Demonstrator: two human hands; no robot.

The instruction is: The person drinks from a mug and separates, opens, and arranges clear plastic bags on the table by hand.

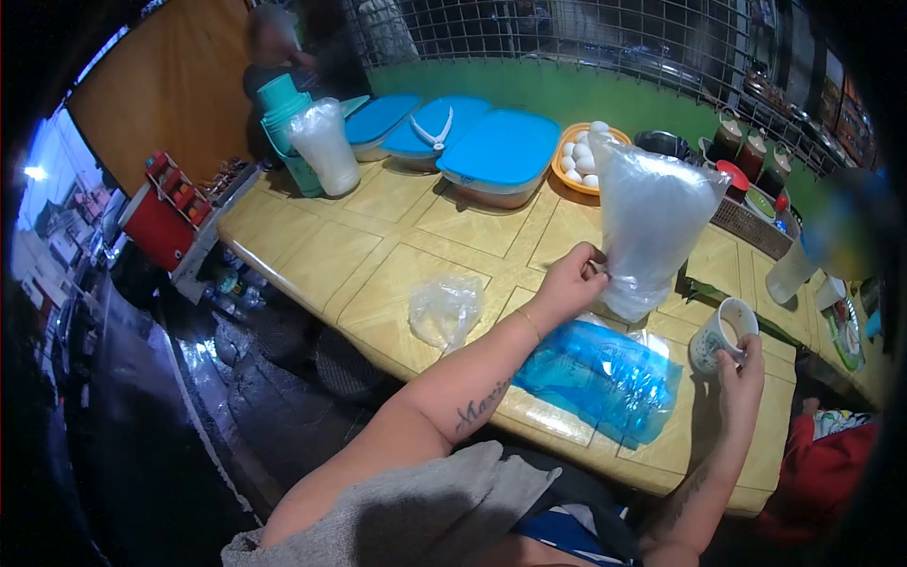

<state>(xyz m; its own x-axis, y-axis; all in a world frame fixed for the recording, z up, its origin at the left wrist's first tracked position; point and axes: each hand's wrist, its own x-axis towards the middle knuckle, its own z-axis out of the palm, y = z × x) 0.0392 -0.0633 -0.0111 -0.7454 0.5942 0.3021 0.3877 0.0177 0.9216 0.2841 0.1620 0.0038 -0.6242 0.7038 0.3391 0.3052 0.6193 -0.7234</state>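
My left hand (pixel 573 282) pinches the lower left edge of a tall bundle of clear plastic bags (pixel 652 222) that stands on the table. My right hand (pixel 740 373) is closed around a white mug (pixel 710 342) with a printed pattern and a pale brown drink inside. The mug is slightly tilted over the table's right part. Between my forearms lies a flat pack of blue plastic bags (pixel 605 378), close to the front edge. A crumpled clear plastic bag (pixel 446 312) rests left of my left forearm.
Along the back of the tiled table (pixel 326 255) stand a teal thermos (pixel 293 142), blue-lidded containers (pixel 501 146) and an orange bowl (pixel 578 192) of eggs. Jars (pixel 751 151) stand at the back right. One person (pixel 274 47) is behind the table; red clothing (pixel 831 472) shows at right.
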